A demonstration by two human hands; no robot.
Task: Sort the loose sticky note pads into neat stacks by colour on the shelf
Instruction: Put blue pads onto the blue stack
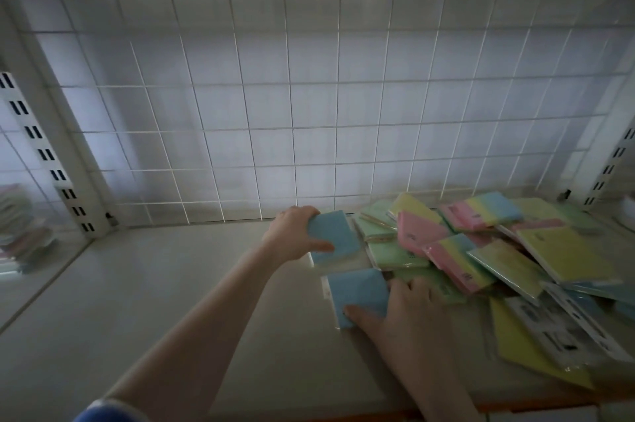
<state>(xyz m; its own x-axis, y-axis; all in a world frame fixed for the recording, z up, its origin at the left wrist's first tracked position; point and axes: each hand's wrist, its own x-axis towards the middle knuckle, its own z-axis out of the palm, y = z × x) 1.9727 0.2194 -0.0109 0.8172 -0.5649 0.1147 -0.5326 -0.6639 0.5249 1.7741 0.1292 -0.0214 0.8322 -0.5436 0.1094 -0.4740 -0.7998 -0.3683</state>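
Two hands on two blue pads at the edge of a mixed pile.

The left hand [295, 236] grips a blue sticky note pad [335, 237], fingers curled over its far edge and thumb pressed along its near edge, so the pad sits between them. The right hand [402, 322] lies on a second blue pad [357, 292], thumb stretched across its near corner and fingers curled over its right edge, touching the green pads [395, 255] just beyond. The loose pile [498, 249] of pink, yellow, green and blue pads spreads rightward from both hands across the shelf [171, 301].
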